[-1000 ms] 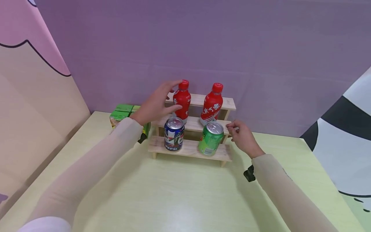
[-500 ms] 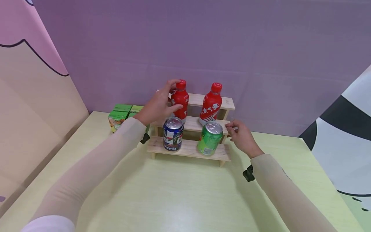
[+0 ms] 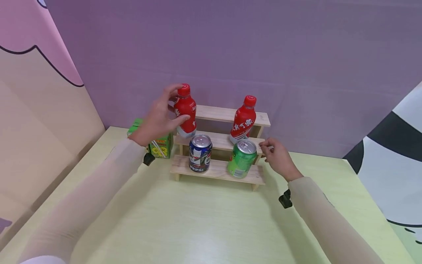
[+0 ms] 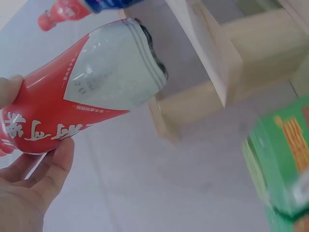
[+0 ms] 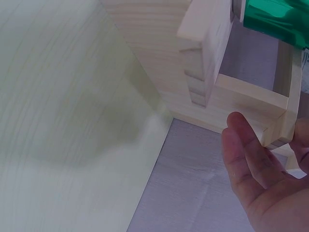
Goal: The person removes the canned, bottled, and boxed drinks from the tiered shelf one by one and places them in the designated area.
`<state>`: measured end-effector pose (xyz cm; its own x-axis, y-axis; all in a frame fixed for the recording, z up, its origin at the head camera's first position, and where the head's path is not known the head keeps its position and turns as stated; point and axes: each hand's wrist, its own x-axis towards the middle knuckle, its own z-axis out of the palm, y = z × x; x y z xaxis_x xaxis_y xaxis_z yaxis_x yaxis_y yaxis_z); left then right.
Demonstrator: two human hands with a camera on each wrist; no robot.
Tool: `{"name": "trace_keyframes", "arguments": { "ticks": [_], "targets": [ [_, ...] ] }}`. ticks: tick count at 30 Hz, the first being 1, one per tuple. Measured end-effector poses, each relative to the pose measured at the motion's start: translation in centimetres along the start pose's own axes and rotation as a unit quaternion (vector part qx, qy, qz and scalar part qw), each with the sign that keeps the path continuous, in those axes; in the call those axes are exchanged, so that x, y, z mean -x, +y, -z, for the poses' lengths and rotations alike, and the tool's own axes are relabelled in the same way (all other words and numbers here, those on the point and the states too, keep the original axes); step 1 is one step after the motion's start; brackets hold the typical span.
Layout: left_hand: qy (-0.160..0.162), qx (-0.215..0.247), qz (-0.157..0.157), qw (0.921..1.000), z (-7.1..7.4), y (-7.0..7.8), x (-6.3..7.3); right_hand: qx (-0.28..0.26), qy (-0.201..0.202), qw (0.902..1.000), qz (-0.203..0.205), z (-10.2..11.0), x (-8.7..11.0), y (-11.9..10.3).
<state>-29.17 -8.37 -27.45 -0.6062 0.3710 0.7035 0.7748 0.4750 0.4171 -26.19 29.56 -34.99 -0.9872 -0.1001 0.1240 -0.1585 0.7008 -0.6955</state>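
Note:
My left hand (image 3: 156,119) grips a red drink bottle (image 3: 187,112) between thumb and fingers. The bottle is raised at the left end of the three-tier wooden stand (image 3: 215,113), and its pale base is apart from the boards in the left wrist view. A second red bottle (image 3: 244,121) stands on the middle tier at the right. On the bottom tier are a blue Pepsi can (image 3: 200,156) and a green can (image 3: 241,161). My right hand (image 3: 278,159) pinches the right end of the middle board, with fingers (image 5: 241,154) at the wood's edge in the right wrist view.
Green drink cartons (image 3: 163,148) stand left of the stand, partly hidden by my left hand and forearm. A purple backdrop (image 3: 230,47) rises right behind the stand. The pale table (image 3: 204,220) stretches out in front.
My left hand has lifted the left red bottle off the middle tier and carried it leftward and slightly up. My right hand stays at the board's end.

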Motion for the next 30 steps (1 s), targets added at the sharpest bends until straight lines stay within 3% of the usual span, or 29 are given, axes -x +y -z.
{"name": "trace_keyframes", "arguments": {
  "ticks": [6,14,17,23,30],
  "targets": [
    [-0.004,-0.029,0.057,0.9980,2.6,-0.7,3.0,-0.003,0.000,1.0000,-0.001,0.0,0.0,0.0],
    [-0.007,-0.052,0.077,0.9956,4.7,-1.8,6.2,0.000,0.000,1.0000,-0.008,0.1,0.0,-0.1],
    [-0.009,-0.046,0.084,0.9954,5.1,-2.2,7.2,0.001,0.002,1.0000,-0.007,0.1,0.1,-0.1],
    [-0.034,-0.029,0.126,0.9910,5.3,-3.2,9.5,0.002,0.005,1.0000,-0.002,0.1,0.1,0.1],
    [-0.051,-0.044,0.158,0.9851,5.3,-5.0,12.2,-0.004,0.006,1.0000,0.003,0.1,0.1,0.2]
  ]
}}
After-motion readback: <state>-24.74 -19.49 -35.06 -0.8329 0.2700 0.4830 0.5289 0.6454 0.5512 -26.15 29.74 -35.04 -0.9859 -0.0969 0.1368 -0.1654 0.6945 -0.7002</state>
